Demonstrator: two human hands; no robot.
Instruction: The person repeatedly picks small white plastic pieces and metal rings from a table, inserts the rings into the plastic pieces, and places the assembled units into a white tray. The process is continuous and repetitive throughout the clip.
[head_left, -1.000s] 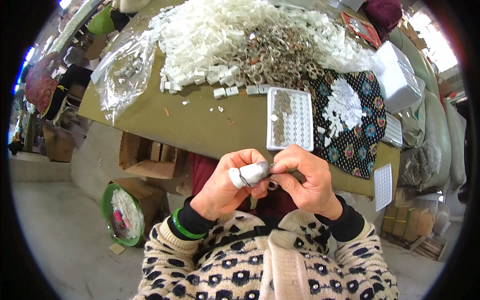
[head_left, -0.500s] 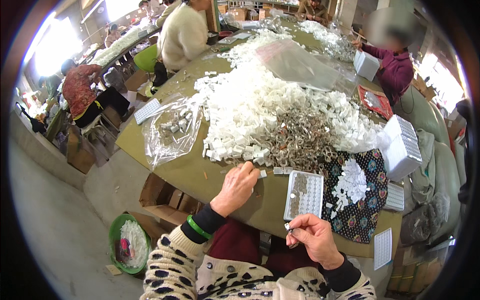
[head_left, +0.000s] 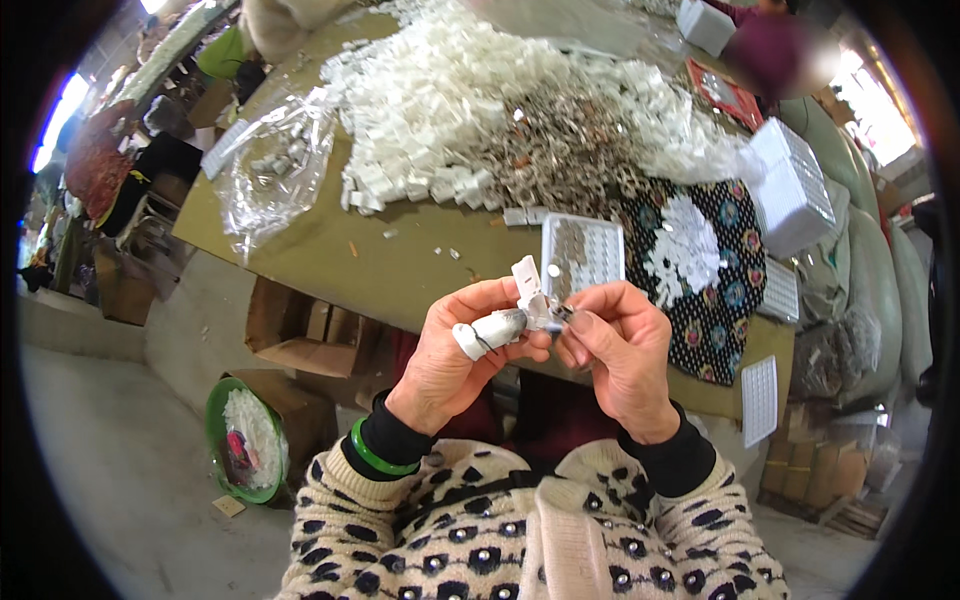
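Above the near table edge, my two hands meet. My left hand [head_left: 440, 345] is closed on a small white plastic piece [head_left: 527, 282], with a flap standing up. White wrapping [head_left: 488, 333] covers one of its digits. Fingertips of my right hand [head_left: 632, 352] pinch a small metal part [head_left: 564, 312] against the white piece; its exact shape is partly hidden. Just beyond them lies a white tray [head_left: 605, 258] with rows of small cells, some filled with greyish parts. Behind it are a heap of small metal parts [head_left: 560, 145] and a larger heap of white plastic pieces [head_left: 425, 110].
A patterned dark cloth [head_left: 705, 350] bears white flat pieces [head_left: 685, 250]. Stacked white trays [head_left: 790, 185] stand at the right. Plastic bags [head_left: 275, 180] lie at the left. Below are an open carton [head_left: 290, 340] and a green basin [head_left: 222, 455]. A person [head_left: 765, 50] sits at the far right.
My left hand has come back from the edge of the white heap to my right hand, now with a white plastic piece in it. The view has tilted down.
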